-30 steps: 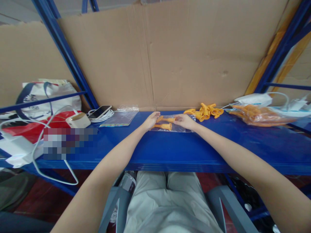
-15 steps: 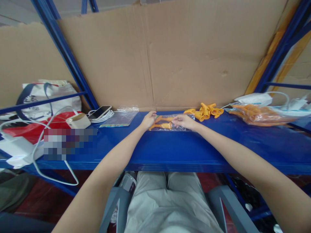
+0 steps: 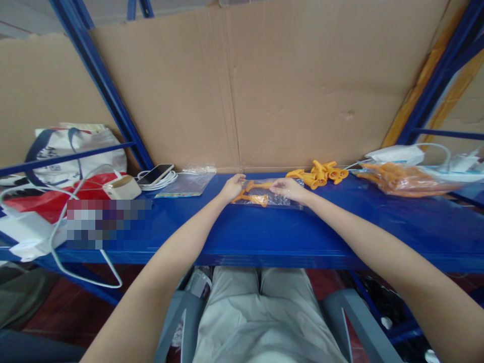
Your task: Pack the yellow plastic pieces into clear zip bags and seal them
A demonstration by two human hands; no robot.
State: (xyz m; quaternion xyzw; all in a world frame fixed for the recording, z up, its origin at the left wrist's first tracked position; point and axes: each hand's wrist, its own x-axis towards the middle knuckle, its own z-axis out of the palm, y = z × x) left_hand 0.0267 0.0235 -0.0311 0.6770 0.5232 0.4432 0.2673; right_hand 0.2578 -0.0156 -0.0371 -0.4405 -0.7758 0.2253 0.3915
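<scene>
A clear plastic bag [image 3: 282, 200] lies on the blue shelf in front of me, between my two hands. Two orange flared plastic pieces are at the bag: the nearer piece [image 3: 259, 200] lies slanted with its wide end to the right, and the farther piece [image 3: 260, 185] reaches to my right fingertips. My left hand [image 3: 231, 189] is closed at the bag's left end, its fingers partly hidden. With fingers pinched, my right hand [image 3: 288, 189] grips the end of the farther piece over the bag. Whether each piece is fully inside the film is hard to tell.
Several loose orange pieces [image 3: 319, 174] are piled behind my right hand. Farther right lies a filled bag of orange pieces [image 3: 408, 180]. To the left are flat plastic bags [image 3: 187, 182], a phone [image 3: 157, 174] on a coiled cable, and a white charger [image 3: 121, 188]. Cardboard [image 3: 264, 91] walls the back.
The nearer orange piece has tipped, its wide end shifting slightly toward me. My left hand has moved slightly, and my right hand stays almost in place.
</scene>
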